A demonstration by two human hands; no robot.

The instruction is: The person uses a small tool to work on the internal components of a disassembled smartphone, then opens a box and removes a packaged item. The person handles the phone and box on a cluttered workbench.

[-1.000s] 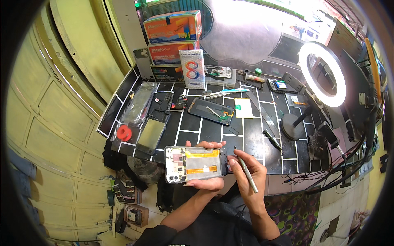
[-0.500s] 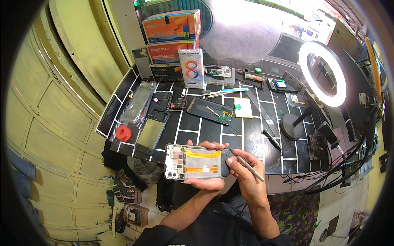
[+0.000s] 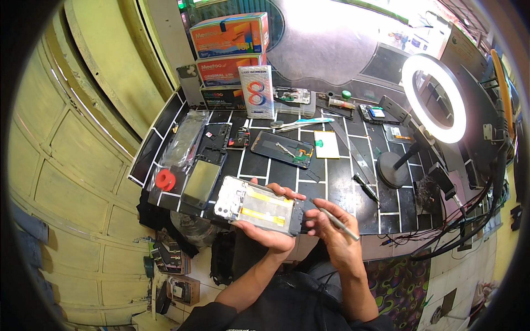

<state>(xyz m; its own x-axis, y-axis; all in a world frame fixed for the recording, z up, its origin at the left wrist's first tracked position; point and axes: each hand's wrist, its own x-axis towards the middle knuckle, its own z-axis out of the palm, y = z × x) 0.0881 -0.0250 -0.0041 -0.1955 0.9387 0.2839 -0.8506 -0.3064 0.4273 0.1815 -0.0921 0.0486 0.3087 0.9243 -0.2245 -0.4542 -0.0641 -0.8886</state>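
Note:
My left hand (image 3: 270, 237) is closed round the long sides of an opened smartphone (image 3: 264, 205), held above the table's front edge. Its back is off, baring a silvery inside with two yellow-orange flex cables and a camera cluster at the left end. A black part (image 3: 302, 212) covers the right end. Beside that end is my right hand (image 3: 340, 240), its fingers closed on a slim grey pen-shaped tool (image 3: 341, 223) whose exact kind I cannot make out. Whether the right fingertips touch the phone is unclear.
Phone parts lie across the black tiled table (image 3: 281, 182): a dark phone panel (image 3: 276, 148), a white battery (image 3: 327, 144) and a phone frame (image 3: 203, 182). A red spool (image 3: 165, 179) sits at the left edge. A lit ring lamp (image 3: 409, 99) stands right; boxes (image 3: 232, 71) are stacked behind.
The phone has tilted, its camera end swinging up and to the left, its right end lower. My right thumb has come off the black part, and the tool stays in my right hand.

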